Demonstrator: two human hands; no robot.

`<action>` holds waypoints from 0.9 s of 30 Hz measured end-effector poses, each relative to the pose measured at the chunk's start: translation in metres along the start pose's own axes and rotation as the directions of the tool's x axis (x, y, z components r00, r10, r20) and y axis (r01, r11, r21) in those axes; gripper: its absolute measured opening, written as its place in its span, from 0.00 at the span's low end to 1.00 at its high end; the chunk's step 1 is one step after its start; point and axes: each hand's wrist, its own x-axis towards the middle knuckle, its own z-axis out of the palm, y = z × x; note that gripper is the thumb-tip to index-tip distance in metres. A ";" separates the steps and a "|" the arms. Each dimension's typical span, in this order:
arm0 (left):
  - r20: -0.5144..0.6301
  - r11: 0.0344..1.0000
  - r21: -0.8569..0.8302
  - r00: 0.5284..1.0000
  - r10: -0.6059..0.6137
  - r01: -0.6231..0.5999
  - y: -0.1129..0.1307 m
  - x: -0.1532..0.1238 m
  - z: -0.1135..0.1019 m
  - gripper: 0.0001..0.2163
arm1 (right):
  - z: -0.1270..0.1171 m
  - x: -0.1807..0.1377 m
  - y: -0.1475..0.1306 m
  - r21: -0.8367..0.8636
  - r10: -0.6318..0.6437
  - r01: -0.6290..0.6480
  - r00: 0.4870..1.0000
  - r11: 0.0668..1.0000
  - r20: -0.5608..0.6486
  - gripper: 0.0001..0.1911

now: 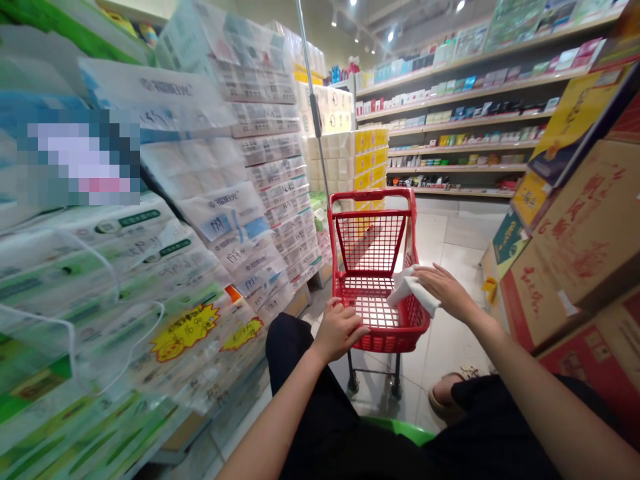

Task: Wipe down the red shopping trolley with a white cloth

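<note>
A small red shopping cart (373, 339) stands upright on the floor between my knees, its grid basket bare inside. My left hand (340, 329) is closed over the basket's near left rim. On the opposite side, my right hand (443, 288) holds a white cloth (417, 291) against the right rim. Part of the cloth hangs into the basket and part drapes outside it. The fingers of that hand reach forward over the cloth, with the thumb side hidden.
Stacked tissue packs (273, 160) rise close on the left, with yellow price tags (185, 333). Cardboard boxes (585, 227) are piled on the right. Stocked shelves (450, 127) line the back. Under me shows the edge of something green (405, 429). A thin metal pole (313, 93) stands behind the cart.
</note>
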 end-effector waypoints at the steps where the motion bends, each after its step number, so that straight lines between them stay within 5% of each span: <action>1: -0.009 1.000 0.008 1.000 -0.010 0.010 0.001 -0.001 0.000 0.15 | 0.003 0.001 0.001 0.009 0.019 -0.019 1.000 1.000 -0.005 0.17; 9: -0.080 0.993 0.095 0.995 -0.058 0.065 0.004 -0.005 0.006 0.15 | 0.012 -0.033 -0.051 0.053 0.037 -0.029 0.988 0.998 -0.148 0.13; 15: -0.076 0.992 0.098 0.995 -0.067 0.075 0.010 -0.001 0.011 0.13 | 0.008 -0.061 -0.105 -0.067 0.029 -0.040 0.987 0.997 -0.159 0.10; 20: -0.088 0.996 0.003 0.992 -0.086 0.086 0.025 0.006 0.017 0.12 | 0.011 -0.049 -0.138 -0.185 0.084 -0.105 0.990 0.977 -0.115 0.10; 27: -0.128 0.987 -0.161 0.991 -0.042 0.021 0.039 0.014 0.026 0.21 | 0.046 -0.014 -0.176 -0.156 0.031 -0.042 0.997 0.987 -0.073 0.14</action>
